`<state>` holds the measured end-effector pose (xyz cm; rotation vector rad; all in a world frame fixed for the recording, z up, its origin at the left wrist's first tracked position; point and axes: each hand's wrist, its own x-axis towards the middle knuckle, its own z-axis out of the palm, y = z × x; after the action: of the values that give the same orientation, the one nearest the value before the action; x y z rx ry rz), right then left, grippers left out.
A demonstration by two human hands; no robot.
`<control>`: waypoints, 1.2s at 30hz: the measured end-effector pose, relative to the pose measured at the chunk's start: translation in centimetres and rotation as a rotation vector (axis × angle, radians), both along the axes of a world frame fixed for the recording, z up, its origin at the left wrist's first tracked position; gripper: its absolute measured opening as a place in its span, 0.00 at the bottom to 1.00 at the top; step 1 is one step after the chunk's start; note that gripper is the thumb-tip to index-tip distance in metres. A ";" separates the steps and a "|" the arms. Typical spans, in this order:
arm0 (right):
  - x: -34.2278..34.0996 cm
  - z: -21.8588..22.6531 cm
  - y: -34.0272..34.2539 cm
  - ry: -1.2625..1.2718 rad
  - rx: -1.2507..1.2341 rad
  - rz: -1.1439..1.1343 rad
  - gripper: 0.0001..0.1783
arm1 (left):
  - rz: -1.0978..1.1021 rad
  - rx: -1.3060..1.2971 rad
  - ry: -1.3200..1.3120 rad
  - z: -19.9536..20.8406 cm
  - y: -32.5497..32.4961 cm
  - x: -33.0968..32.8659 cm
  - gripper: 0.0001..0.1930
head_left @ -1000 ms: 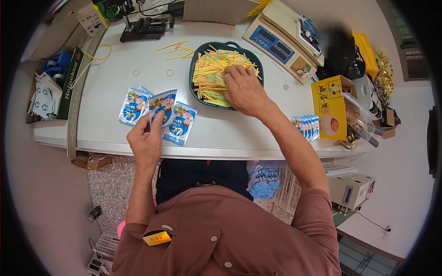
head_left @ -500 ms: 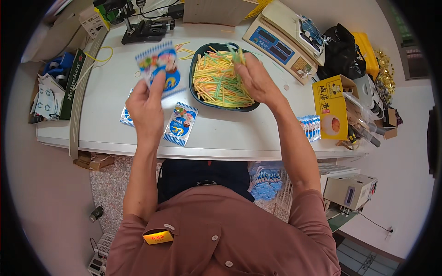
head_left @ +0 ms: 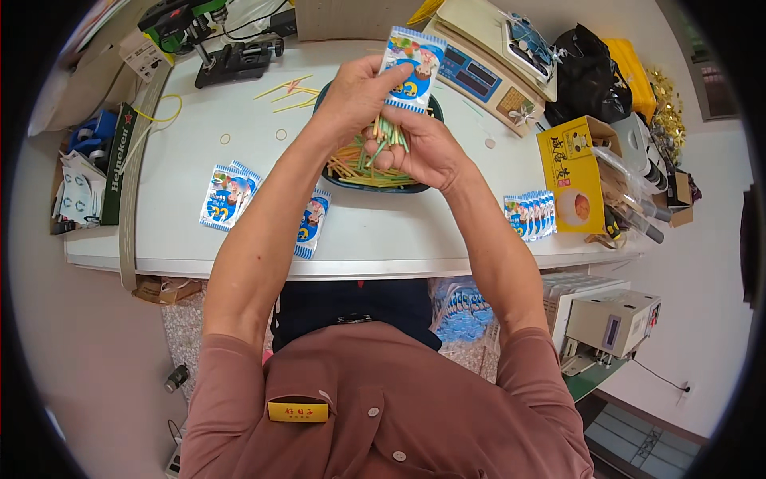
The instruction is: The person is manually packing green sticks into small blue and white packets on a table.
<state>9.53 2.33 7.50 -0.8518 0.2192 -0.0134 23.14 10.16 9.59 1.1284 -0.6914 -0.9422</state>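
Note:
My left hand (head_left: 351,100) pinches a blue and white printed packet (head_left: 413,72) above the far side of a dark basin (head_left: 415,189). Just below the packet, my right hand (head_left: 431,152) is closed round a bunch of thin coloured sticks (head_left: 388,136), pastel green, yellow and orange. Both hands are close together, and the bunch's upper ends meet the packet's lower edge; I cannot tell whether any are inside it. More loose sticks (head_left: 351,164) fill the basin beneath. Left of it, similar packets (head_left: 227,195) lie on the table, with another packet (head_left: 313,223) partly behind my left forearm.
A row of packets (head_left: 530,215) lies at the right, beside a yellow box (head_left: 568,180). A scale (head_left: 479,76) stands at the back right, a black stand (head_left: 235,62) at the back left. Stray sticks (head_left: 291,92) and small rings (head_left: 281,134) dot the white table (head_left: 183,247).
My left hand has carried the packet right, over the basin. My right hand has lifted the bunch of sticks from the basin's right side and brought it to the packet.

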 end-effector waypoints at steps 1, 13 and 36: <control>0.0 -0.4 -0.1 -0.024 0.051 0.005 0.15 | -0.053 0.104 -0.060 0.4 -0.1 -0.1 0.16; 0.3 1.0 1.4 0.145 -0.509 -0.081 0.16 | 0.347 -0.164 -0.011 -0.5 -3.4 0.2 0.16; -12.4 -5.1 2.6 0.126 -1.027 -1.009 0.14 | 0.492 0.068 0.269 -3.1 16.2 -0.9 0.14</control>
<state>-2.90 4.96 2.42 -1.6762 0.7806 -1.0970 22.22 26.32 6.48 1.1345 -0.1487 -0.6781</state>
